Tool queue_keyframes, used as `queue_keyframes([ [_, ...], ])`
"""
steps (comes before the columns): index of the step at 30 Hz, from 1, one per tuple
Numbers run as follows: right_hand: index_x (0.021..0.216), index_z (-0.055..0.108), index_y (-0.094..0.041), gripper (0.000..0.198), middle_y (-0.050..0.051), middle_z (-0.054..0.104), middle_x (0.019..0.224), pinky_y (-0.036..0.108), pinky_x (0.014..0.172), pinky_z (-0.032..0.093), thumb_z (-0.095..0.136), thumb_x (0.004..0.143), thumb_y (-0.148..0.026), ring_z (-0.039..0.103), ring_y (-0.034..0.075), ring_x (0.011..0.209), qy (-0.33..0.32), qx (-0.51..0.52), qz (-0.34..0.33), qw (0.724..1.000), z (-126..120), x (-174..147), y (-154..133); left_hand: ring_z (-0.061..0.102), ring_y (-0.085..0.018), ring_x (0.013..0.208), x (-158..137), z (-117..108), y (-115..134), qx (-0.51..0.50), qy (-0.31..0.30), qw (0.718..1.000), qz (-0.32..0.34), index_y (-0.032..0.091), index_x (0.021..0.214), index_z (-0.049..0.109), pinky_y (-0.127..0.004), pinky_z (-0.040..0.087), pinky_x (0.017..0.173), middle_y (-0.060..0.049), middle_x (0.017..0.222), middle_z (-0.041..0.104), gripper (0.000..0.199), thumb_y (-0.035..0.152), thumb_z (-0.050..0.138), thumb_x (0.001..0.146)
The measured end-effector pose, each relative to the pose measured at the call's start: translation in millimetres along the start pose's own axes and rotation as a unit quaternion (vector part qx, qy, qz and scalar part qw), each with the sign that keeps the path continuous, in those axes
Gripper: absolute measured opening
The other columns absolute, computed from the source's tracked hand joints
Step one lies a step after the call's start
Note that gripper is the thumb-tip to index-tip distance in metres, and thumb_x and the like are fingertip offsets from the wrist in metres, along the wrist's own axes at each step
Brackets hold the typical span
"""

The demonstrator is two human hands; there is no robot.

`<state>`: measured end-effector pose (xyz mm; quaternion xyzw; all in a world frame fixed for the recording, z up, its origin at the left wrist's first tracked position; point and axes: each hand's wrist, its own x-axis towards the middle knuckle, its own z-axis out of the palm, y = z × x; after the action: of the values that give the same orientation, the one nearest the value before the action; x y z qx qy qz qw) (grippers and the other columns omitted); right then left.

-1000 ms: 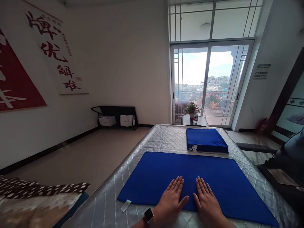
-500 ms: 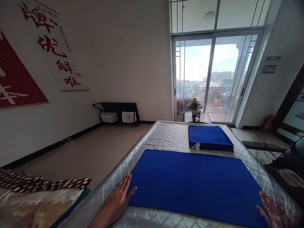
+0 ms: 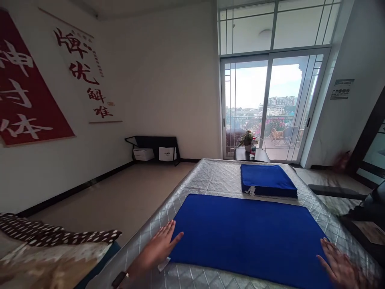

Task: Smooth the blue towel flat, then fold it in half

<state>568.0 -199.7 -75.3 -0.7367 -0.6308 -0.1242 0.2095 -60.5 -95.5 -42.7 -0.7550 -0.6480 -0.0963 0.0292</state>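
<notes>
A blue cloth (image 3: 246,237) lies spread flat on the silver quilted table cover (image 3: 207,176). At its left edge rests my left hand (image 3: 161,245), palm down with the fingers stretched out and the thumb on the cloth. A small white tag (image 3: 164,264) sticks out beside that wrist. My right hand (image 3: 339,261) lies at the cloth's right edge, fingers extended, partly blurred in the corner of the view. Beyond the cloth sits a neat stack of folded blue cloths (image 3: 267,178), with white tags showing at its near left corner.
A dark small table (image 3: 251,154) with a potted plant (image 3: 246,138) and a bottle (image 3: 253,147) stands behind, before the sliding glass door (image 3: 272,104). At left are a spotted cloth (image 3: 51,235) and a black rack (image 3: 155,146) with white boxes. Dark furniture stands at right.
The camera view has tilted up and turned slightly left. My right hand has shifted a little inward on the cloth's edge. A white tag now shows by my left wrist.
</notes>
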Motion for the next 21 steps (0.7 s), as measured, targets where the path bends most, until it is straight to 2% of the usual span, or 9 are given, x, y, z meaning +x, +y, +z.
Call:
queue_keyframes([
  [2,0.151,0.040,-0.015,0.072,0.012,0.051,0.148,0.050,0.115,0.036,0.022,0.092,-0.053,0.041,0.028,0.140,-0.045,0.005,-0.028,0.999,1,17,-37,0.046,-0.031,0.138,14,-8,40,-0.033,-0.026,0.998,0.038,0.013,0.151,0.040,-0.045,0.038,0.110,-0.016,0.146,0.053,0.079,0.066,0.020,0.096],
  [3,0.150,0.041,-0.012,0.072,0.011,0.044,0.153,0.047,0.118,0.032,0.021,0.094,-0.052,0.036,0.026,0.143,-0.082,0.010,-0.055,0.995,0,26,-62,0.044,-0.028,0.140,21,-10,66,-0.042,-0.028,0.997,0.063,0.016,0.151,0.041,-0.042,0.037,0.112,-0.013,0.148,0.051,0.076,0.065,0.019,0.098],
  [4,0.151,0.038,-0.010,0.072,0.010,0.038,0.157,0.044,0.119,0.028,0.019,0.095,-0.052,0.031,0.023,0.146,-0.122,0.017,-0.084,0.989,-2,34,-90,0.042,-0.025,0.141,27,-12,95,-0.051,-0.026,0.994,0.091,0.019,0.151,0.041,-0.038,0.035,0.113,-0.009,0.151,0.050,0.073,0.065,0.019,0.099],
  [7,0.152,0.033,-0.010,0.070,0.009,0.031,0.160,0.040,0.121,0.022,0.015,0.098,-0.050,0.024,0.020,0.148,-0.191,0.032,-0.119,0.974,-7,53,-177,0.037,-0.023,0.144,40,-9,179,-0.090,-0.016,0.976,0.199,0.014,0.151,0.041,-0.039,0.031,0.117,-0.013,0.154,0.044,0.071,0.060,0.016,0.102],
  [10,0.154,0.026,-0.009,0.065,0.009,0.024,0.162,0.039,0.122,0.017,0.014,0.099,-0.041,0.018,0.019,0.150,-0.215,0.031,-0.136,0.967,-3,61,-233,0.028,-0.022,0.148,47,3,232,-0.122,0.006,0.958,0.258,0.012,0.154,0.034,-0.041,0.026,0.121,-0.012,0.158,0.037,0.066,0.052,0.014,0.105],
  [12,0.155,0.024,-0.010,0.062,0.008,0.021,0.162,0.040,0.123,0.015,0.017,0.099,-0.035,0.015,0.020,0.150,-0.217,0.027,-0.143,0.965,6,61,-246,0.025,-0.022,0.149,49,15,245,-0.133,0.011,0.955,0.264,0.013,0.155,0.029,-0.042,0.026,0.122,-0.011,0.160,0.033,0.064,0.050,0.014,0.105],
  [16,0.155,0.026,-0.017,0.060,0.005,0.019,0.163,0.044,0.123,0.014,0.019,0.099,-0.038,0.014,0.024,0.151,-0.218,0.037,-0.150,0.964,29,54,-242,0.020,-0.022,0.150,48,36,244,-0.135,0.000,0.958,0.254,0.014,0.157,0.024,-0.044,0.024,0.123,-0.010,0.161,0.029,0.064,0.050,0.013,0.105],
  [21,0.155,0.024,-0.018,0.060,0.005,0.016,0.164,0.045,0.123,0.012,0.016,0.100,-0.042,0.013,0.024,0.151,-0.210,0.046,-0.157,0.964,40,52,-237,0.015,-0.022,0.152,46,34,241,-0.137,-0.027,0.960,0.242,0.014,0.157,0.022,-0.042,0.020,0.124,-0.008,0.163,0.023,0.065,0.051,0.012,0.105],
])
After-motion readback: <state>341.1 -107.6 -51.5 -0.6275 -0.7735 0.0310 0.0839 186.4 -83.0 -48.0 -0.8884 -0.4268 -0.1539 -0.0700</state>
